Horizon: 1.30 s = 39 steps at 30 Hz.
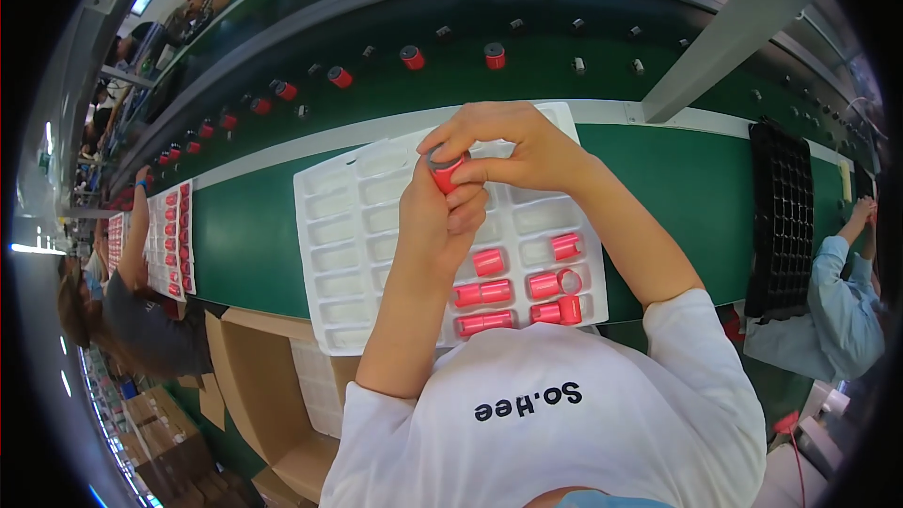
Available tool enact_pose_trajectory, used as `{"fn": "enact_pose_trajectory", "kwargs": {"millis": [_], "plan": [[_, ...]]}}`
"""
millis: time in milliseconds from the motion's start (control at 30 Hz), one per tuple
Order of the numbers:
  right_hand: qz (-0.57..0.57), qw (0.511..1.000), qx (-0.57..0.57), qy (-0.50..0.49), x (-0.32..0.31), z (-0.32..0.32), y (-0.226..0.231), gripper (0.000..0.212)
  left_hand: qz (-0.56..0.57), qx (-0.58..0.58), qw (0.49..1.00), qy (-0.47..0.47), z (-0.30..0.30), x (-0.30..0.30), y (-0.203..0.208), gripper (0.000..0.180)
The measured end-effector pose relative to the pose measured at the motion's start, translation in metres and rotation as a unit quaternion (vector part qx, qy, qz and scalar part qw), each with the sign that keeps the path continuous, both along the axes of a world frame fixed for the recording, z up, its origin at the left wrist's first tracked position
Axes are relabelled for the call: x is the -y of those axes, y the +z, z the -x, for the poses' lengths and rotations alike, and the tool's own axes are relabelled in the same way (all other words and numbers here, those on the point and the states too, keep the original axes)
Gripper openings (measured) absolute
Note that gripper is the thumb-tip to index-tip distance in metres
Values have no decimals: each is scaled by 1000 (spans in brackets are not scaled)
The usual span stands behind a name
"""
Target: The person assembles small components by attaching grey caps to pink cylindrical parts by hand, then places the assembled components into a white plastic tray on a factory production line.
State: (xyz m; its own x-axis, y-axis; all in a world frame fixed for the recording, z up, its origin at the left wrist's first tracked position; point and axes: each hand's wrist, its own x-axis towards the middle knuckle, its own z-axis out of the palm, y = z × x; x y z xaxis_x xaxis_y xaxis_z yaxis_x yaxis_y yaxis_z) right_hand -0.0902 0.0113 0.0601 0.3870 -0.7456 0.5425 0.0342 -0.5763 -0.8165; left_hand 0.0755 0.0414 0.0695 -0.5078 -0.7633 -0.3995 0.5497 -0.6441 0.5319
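My left hand (pixel 435 218) and my right hand (pixel 513 146) meet over a white moulded tray (pixel 350 226), and both grip one small red cylinder (pixel 443 169) with a grey end. The left hand wraps it from below while the right hand's fingers pinch its top. Most of the tray's pockets hold nothing. Several red cylinders (pixel 489 293) lie in the pockets nearest me, on the right side. The cylinder's lower part is hidden by my fingers.
Beyond the tray runs a green conveyor (pixel 376 94) carrying red cylinders (pixel 411 57). A black grid tray (pixel 781 216) lies to the right beside a person in a light blue sleeve (pixel 842 296). At left another person (pixel 132 301) works at a filled white tray (pixel 174 235). Cardboard boxes (pixel 263 386) stand at lower left.
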Motion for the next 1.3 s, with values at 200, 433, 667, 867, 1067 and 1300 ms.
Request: {"fn": "enact_pose_trajectory", "kwargs": {"millis": [200, 433, 667, 867, 1067, 1300], "plan": [[68, 954, -34, -291, 43, 36, -26, 17, 224, 262, 939, -10, 30, 1, -38, 24], [0, 872, -355, -337, 88, 93, -75, 26, 616, 423, 592, -301, 58, -59, -49, 25], [-82, 741, -489, -453, 89, 115, -66, 28, 611, 411, 585, -339, 57, -53, -43, 28], [-167, 881, -280, -344, 87, 145, -89, 22, 419, 381, 747, -349, 49, -27, -28, 29], [-247, 954, 25, -166, 37, 97, -5, 19, 270, 193, 933, -139, 29, -3, -25, 30], [-145, 980, 113, -77, 11, 63, 19, 17, 185, 62, 981, 6, 27, 0, -24, 40]]}}
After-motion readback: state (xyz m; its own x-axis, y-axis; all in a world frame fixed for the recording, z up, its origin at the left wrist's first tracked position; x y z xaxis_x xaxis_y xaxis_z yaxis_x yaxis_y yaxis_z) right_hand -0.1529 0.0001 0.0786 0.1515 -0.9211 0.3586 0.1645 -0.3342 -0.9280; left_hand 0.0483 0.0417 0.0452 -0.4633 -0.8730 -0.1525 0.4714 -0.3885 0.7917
